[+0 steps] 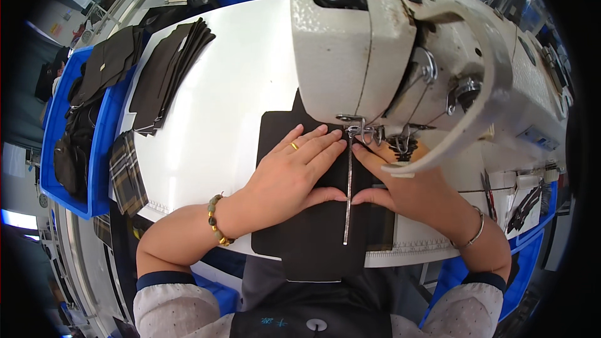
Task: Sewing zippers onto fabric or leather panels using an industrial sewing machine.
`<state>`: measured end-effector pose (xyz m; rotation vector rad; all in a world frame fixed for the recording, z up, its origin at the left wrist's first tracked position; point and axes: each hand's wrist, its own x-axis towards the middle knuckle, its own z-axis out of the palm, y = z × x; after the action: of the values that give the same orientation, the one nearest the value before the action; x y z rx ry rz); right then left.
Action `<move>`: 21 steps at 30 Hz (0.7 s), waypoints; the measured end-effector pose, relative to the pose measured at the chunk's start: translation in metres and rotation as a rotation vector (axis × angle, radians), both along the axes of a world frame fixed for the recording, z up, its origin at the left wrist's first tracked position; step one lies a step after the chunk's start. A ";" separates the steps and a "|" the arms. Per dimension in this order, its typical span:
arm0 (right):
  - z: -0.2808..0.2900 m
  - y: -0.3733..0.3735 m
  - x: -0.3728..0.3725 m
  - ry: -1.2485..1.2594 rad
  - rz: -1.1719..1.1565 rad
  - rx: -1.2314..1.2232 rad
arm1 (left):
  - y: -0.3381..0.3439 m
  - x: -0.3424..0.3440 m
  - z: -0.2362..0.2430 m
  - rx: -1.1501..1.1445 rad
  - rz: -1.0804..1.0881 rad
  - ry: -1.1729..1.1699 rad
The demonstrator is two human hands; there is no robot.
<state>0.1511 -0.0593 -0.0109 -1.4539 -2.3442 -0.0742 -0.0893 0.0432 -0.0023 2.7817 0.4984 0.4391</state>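
Observation:
A dark, flat cut piece (310,238), fabric or leather, lies under the head of a white sewing machine (332,62). Down its middle runs a narrow strip of silver zipper teeth (347,216), with its upper end at the presser foot (354,130). My left hand (288,172) rests flat on the piece, left of the zipper, fingers stretched toward the foot. On the other side my right hand (410,194) presses down with fingers extended, partly hidden by the curved machine guard (494,87). Both thumb tips point inward at the teeth.
Several dark cut pieces (166,72) are stacked at the left of the white table (244,44). Beyond them stands a blue bin (103,175) of dark pieces. Plaid cloth (128,172) hangs by the table edge. Scissors or snips (488,194) lie at right.

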 end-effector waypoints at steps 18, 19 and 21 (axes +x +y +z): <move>0.011 -0.001 -0.003 0.005 -0.012 -0.051 | 0.003 0.000 0.002 0.048 -0.046 0.059; 0.011 0.000 -0.003 0.006 -0.014 -0.049 | 0.003 0.001 0.002 0.049 -0.048 0.059; 0.011 0.001 -0.004 0.023 0.009 0.009 | 0.003 0.000 0.002 0.067 -0.040 0.059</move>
<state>0.1475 -0.0587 -0.0001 -1.4324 -2.3293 -0.0647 -0.0889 0.0459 -0.0001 2.8714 0.4488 0.3720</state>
